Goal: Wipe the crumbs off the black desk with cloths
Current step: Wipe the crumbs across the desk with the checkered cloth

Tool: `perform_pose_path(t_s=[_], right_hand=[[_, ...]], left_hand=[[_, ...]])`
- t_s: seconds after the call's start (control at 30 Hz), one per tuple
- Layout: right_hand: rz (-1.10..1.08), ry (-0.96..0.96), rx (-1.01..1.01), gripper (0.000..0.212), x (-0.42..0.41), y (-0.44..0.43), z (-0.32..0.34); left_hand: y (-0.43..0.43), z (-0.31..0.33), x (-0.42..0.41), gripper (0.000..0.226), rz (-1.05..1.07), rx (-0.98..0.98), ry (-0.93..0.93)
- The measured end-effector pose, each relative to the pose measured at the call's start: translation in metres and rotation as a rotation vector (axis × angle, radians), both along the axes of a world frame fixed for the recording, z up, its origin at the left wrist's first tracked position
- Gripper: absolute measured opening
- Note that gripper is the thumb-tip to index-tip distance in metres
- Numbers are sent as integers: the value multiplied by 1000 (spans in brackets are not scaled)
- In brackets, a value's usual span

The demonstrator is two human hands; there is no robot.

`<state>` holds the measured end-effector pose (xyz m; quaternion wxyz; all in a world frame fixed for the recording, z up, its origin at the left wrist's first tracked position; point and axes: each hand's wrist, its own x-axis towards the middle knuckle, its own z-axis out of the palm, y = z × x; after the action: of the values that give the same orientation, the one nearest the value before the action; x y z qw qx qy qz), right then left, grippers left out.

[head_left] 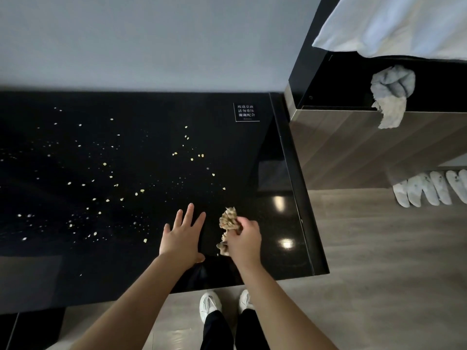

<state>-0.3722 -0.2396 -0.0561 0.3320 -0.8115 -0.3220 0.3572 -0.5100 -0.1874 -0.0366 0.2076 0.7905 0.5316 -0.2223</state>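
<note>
A glossy black desk [240, 152] fills the left and middle of the view, scattered with several pale yellow crumbs [141, 190]. My right hand [243, 239] grips a crumpled brown cloth [228, 219] just above the desk near its front right part. My left hand [182, 234] is spread flat with straight fingers over the desk surface, just left of the cloth, holding nothing. A second, grey-white cloth [391, 97] hangs over the edge of a dark shelf at the upper right.
A small white-lettered sign [247, 112] sits on the desk's back right corner. A wood-panelled cabinet [353, 147] stands right of the desk, with white bedding [394, 24] above it and white slippers [429, 190] on the floor. My white shoes [209, 305] are at the desk's front edge.
</note>
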Motion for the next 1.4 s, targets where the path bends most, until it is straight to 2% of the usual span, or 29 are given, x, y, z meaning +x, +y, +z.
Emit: perform_pose_path(t_s=[0.13,0.2,0.27,0.37,0.43,0.47,0.53,0.57,0.73,0.87,1.0,1.07,1.13,1.23,1.33,1.4], right_hand=[[-314,538,88,20,29,-6,26],[-370,767,168,24,38,-7,48],[-369,884,233,31,40,-6,64],[-393,963,330,34,36,-2,78],[-383,1005,391,31,32,0,85],[-375,1021,411,30,30,2,87],[-354,1016,435,30,28,3,91],[-344,998,437,31,28,4,92],[-301,975,422,35,28,3,97],[-234,984,369,44,26,2,96],[-256,915,345,18,23,5,97],[-241,838,363,15,22,8,99],[-221,776,376,15,24,12,100],[-210,738,370,14,34,20,99],[-174,709,324,18,53,36,94],[-151,621,286,25,70,55,86]], left_hand=[[-3,6,-5,99,116,36,-287],[-3,12,-6,87,254,-25,-483],[-2,22,-4,65,437,-73,-683],[-3,41,6,27,710,-198,-961],[-5,53,13,19,842,-330,-1121],[-6,58,15,25,870,-394,-1185],[-6,63,18,42,880,-505,-1250],[-7,64,19,43,868,-537,-1264],[-6,62,25,7,955,-517,-1398],[-2,69,26,21,1030,-512,-1579],[3,75,34,24,1131,-561,-1786],[6,73,41,31,1194,-632,-1870],[8,72,50,37,1256,-662,-1884],[17,69,62,27,1327,-641,-1848],[37,73,69,21,1281,-571,-1793],[57,73,75,21,1264,-493,-1744]])
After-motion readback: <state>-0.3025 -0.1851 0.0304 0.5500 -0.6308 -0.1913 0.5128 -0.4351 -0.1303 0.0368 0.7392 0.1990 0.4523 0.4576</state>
